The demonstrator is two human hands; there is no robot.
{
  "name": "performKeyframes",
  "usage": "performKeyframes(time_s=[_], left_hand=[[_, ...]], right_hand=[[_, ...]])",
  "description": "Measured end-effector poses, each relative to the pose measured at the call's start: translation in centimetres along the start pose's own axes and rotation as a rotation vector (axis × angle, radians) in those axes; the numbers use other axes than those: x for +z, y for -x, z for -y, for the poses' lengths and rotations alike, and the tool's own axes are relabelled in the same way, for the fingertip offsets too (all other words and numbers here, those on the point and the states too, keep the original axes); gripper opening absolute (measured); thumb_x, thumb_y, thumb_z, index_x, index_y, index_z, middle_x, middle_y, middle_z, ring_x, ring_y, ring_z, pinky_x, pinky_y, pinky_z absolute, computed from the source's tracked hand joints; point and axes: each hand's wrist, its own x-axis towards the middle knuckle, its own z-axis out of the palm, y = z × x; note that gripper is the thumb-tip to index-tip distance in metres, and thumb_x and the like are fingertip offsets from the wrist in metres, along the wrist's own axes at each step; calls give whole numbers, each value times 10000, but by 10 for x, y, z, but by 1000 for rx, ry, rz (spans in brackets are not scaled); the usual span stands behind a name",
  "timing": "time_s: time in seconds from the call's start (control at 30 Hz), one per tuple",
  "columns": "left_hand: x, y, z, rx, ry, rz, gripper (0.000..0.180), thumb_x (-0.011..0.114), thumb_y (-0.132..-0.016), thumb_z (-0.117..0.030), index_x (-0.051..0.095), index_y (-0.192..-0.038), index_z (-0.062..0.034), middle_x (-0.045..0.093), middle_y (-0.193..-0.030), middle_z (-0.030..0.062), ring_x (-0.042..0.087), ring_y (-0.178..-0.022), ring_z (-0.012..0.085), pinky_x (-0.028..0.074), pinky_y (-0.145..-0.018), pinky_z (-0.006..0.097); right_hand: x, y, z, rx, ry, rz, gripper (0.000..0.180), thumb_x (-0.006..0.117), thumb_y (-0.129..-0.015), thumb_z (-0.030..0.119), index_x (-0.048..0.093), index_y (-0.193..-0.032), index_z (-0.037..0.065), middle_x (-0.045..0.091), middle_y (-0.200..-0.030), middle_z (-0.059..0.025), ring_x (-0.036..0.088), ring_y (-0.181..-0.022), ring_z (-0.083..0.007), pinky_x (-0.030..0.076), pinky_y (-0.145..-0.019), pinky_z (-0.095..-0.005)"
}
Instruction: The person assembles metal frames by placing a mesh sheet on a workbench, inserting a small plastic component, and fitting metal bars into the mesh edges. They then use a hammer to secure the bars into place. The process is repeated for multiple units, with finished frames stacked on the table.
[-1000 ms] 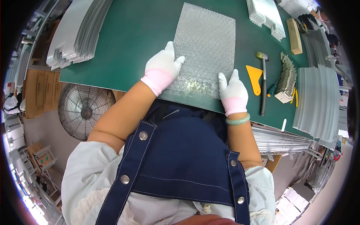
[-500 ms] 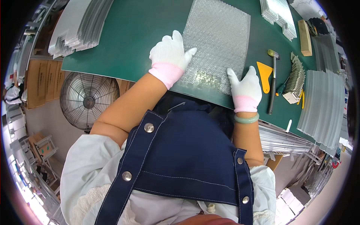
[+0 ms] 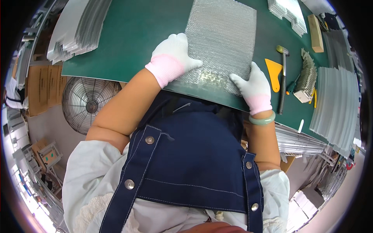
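A silvery mesh-like sheet (image 3: 221,37), perhaps several layers thick, lies flat on the green tabletop (image 3: 143,31). My left hand (image 3: 171,58), in a white glove with a pink cuff, is at its left edge. The left thumb reaches over the mesh, apart from the other fingers. On the right, my similarly gloved right hand (image 3: 254,87) is by the sheet's near right corner, thumb stretched over the mesh and fingers along the edge. Both hands look open, resting against the sheet; the fingertips' undersides are hidden. A shiny patch shows through near the sheet's front edge.
Right of the sheet lie a yellow scraper (image 3: 274,73), a hammer (image 3: 283,77), a screwdriver (image 3: 292,86) and a row of thin metal pieces (image 3: 307,79). Stacked sheets stand far left (image 3: 74,31) and right (image 3: 336,108). A wooden block (image 3: 315,34) and fan (image 3: 91,105) are further out.
Both thumbs have come nearer to the sheet's front edge, and the right thumb has moved left over the mesh. The whole view has shifted slightly; the sheet lies about the same.
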Motion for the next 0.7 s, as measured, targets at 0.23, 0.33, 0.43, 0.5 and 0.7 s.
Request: performKeyframes(time_s=[0.23, 0.33, 0.43, 0.5, 0.7], left_hand=[[12, 7, -1, 208, -312, -367, 924, 835, -690, -449, 439, -1453, -109, 495, -1415, 188, 454, -1322, 370, 416, -1070, 451], [35, -5, 37, 429, -333, -341, 780, 730, -787, -461, 467, -1466, -183, 459, -1482, 154, 376, -1375, 412, 308, -1125, 525], [22, 19, 25, 480, -310, -233, 701, 697, -794, -475, 546, -1407, -172, 478, -1458, 164, 403, -1342, 408, 269, -1145, 515], [11, 43, 11, 458, -260, -86, 693, 710, -781, -473, 566, -1387, -169, 487, -1442, 168, 415, -1325, 405, 260, -1153, 511], [31, 81, 12, 431, -51, -502, 666, 770, -770, -390, 557, -1318, -79, 548, -1312, 180, 485, -1244, 395, 329, -1101, 506]], right_hand=[[-14, 4, -36, -122, -34, -445, 721, 810, -741, 406, 553, -1307, 41, 648, -1131, -184, 625, -1071, -354, 493, -951, -446], [-53, 4, -132, 25, 227, -679, 559, 775, -784, 284, 601, -1261, 50, 634, -1216, -190, 599, -1150, -362, 480, -996, -428], [-56, 28, -213, -12, 416, -553, 502, 777, -780, 231, 627, -1232, 73, 625, -1268, -180, 599, -1170, -364, 481, -1015, -426], [-57, 37, -224, -35, 391, -467, 479, 779, -781, 231, 630, -1212, 83, 635, -1243, -161, 605, -1148, -362, 488, -999, -425], [-70, 30, -233, -8, 348, -327, 517, 791, -751, 136, 601, -1231, 110, 634, -1202, -134, 619, -1081, -342, 503, -955, -431]])
